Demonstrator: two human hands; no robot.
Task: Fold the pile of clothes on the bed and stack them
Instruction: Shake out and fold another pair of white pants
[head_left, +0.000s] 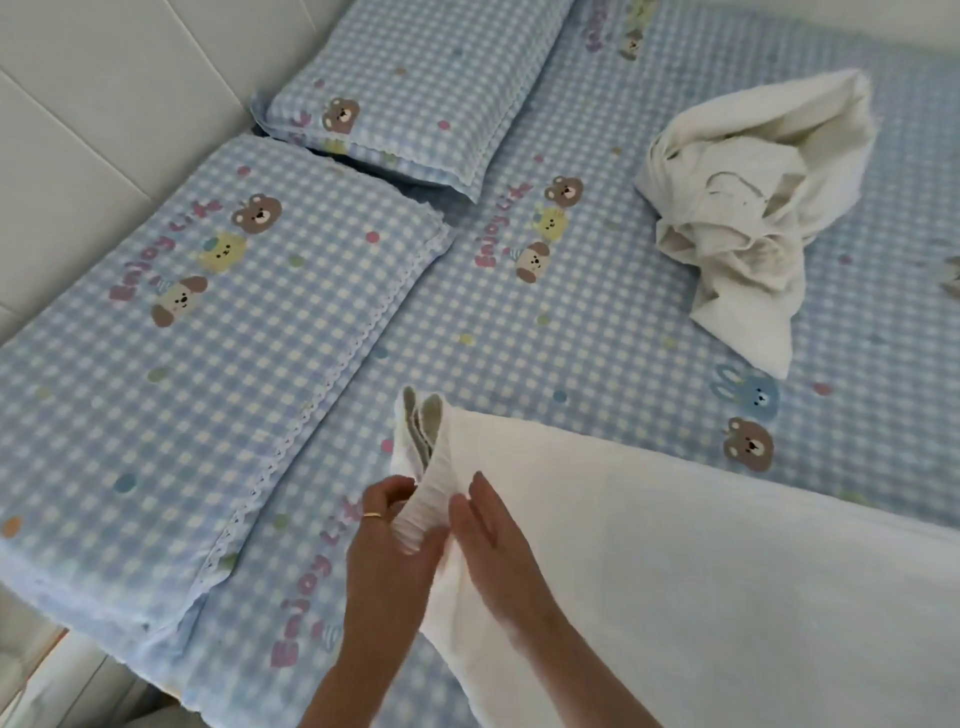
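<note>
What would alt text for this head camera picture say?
Two hands work a white garment on a blue checked bed: the left hand grips its ribbed cuff, the right hand lies flat on it. A crumpled white pile waits beyond, beside two pillows.

- Bare sheet (597, 332) lies open between the near pillow (182, 364) and the crumpled pile (743, 208).
- The white garment (701, 571) covers the near right part.
- A second pillow (415, 88) lies at the far left.
</note>
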